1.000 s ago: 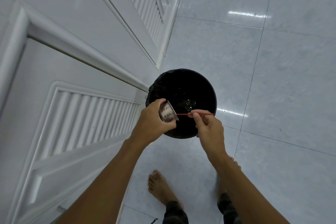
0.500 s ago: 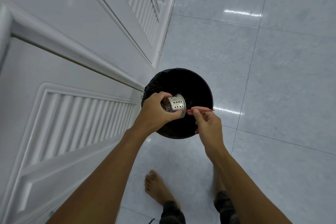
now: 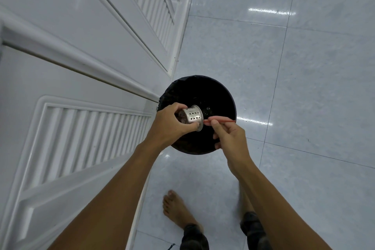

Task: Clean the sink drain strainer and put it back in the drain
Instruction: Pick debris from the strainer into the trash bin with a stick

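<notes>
The drain strainer (image 3: 192,117) is a small perforated steel cup with a flat rim. My left hand (image 3: 170,126) grips it sideways over a black bin (image 3: 223,95), its rim turned to the right and its bottom toward my palm. My right hand (image 3: 229,138) pinches a thin red stick (image 3: 221,121) that lies level, its left tip at the strainer's rim. Both hands hover above the bin's opening. The inside of the strainer is hidden from me.
The black-lined bin stands on pale glossy floor tiles (image 3: 294,87) against white louvred cabinet doors (image 3: 81,138) on the left. My bare feet (image 3: 176,209) are on the floor just behind the bin.
My left hand has turned the strainer from mouth-facing-me to lying on its side with the perforated wall up. The red stick's tip came out of the cup to its rim.
</notes>
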### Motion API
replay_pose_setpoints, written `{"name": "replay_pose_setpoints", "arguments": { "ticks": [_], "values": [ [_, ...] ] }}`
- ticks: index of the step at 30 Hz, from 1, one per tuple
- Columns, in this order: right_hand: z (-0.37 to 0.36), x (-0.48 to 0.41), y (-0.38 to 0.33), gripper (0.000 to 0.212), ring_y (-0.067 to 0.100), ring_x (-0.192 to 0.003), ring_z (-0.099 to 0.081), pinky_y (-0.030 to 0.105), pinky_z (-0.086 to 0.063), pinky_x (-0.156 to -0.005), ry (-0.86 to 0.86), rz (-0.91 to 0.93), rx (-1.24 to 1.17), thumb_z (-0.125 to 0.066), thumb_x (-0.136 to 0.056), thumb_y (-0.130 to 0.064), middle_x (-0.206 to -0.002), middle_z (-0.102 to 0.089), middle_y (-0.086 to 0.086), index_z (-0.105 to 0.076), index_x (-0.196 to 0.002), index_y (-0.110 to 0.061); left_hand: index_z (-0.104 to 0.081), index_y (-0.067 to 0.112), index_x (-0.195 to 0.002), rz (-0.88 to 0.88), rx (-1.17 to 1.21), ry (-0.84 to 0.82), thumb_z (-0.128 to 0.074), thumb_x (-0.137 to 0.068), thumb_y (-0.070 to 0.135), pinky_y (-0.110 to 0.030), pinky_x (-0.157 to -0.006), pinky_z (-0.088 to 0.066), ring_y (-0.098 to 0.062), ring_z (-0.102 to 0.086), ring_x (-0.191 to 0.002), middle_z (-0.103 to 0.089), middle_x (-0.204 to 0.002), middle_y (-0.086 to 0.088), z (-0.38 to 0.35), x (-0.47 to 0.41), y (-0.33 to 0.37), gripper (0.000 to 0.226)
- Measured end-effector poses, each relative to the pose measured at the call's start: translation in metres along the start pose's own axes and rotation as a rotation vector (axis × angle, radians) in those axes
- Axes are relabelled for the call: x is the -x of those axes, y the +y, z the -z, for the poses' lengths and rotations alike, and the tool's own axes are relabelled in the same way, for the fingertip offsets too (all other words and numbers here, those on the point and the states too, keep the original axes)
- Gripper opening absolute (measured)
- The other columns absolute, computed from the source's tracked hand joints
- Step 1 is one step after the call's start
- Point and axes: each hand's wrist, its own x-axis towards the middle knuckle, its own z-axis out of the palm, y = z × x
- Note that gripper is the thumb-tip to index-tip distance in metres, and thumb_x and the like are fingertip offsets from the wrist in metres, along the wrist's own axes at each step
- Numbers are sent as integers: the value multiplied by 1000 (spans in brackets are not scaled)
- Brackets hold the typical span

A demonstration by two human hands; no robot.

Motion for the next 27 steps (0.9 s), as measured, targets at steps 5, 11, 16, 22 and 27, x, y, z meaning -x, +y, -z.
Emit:
{"name": "replay_pose_setpoints", "arguments": {
  "ticks": [5, 11, 16, 22, 27],
  "values": [
    [3, -3, -7, 15, 5, -82, -64, 27, -57, -69, 152, 34, -73, -61, -102, -24, -94, -78, -9, -74, -107, -26, -60, 34, -123, 1, 152, -4, -92, -69, 38, -8, -75, -53, 0, -66, -102, -66, -115, 18, -3, 6, 2, 62],
    [3, -2, -17, 15, 9, -79, -60, 23, -51, -59, -62, -76, -168, -61, -102, -21, -99, -80, -3, -75, -105, -24, -63, 33, -125, -22, 239, 42, -93, -70, 37, -22, -82, -60, -4, -68, -107, -69, -118, 16, 10, 4, 6, 63],
    [7, -4, -12, 13, 12, -90, -66, 24, -52, -61, 93, 42, -14, -62, -102, -25, -99, -80, -5, -74, -108, -24, -66, 31, -126, 47, 215, -28, -91, -71, 44, -23, -83, -61, -4, -69, -103, -72, -115, 14, 11, 2, 1, 61],
    [-4, -4, -4, 15, 5, -98, -67, 24, -57, -83, 106, 99, 242, -60, -103, -26, -100, -76, -8, -74, -108, -23, -70, 30, -118, 192, 172, -61, -77, -56, 73, -23, -78, -61, -4, -70, -97, -73, -105, 15, 4, 0, -1, 76],
    [-4, -7, 0, 13, 3, -92, -67, 24, -55, -80, 22, 99, 175, -61, -102, -28, -97, -78, -11, -73, -106, -27, -70, 25, -115, 295, 160, -55, -73, -53, 75, -31, -85, -62, -9, -71, -97, -72, -103, 10, 0, -1, -6, 79]
  ]
}}
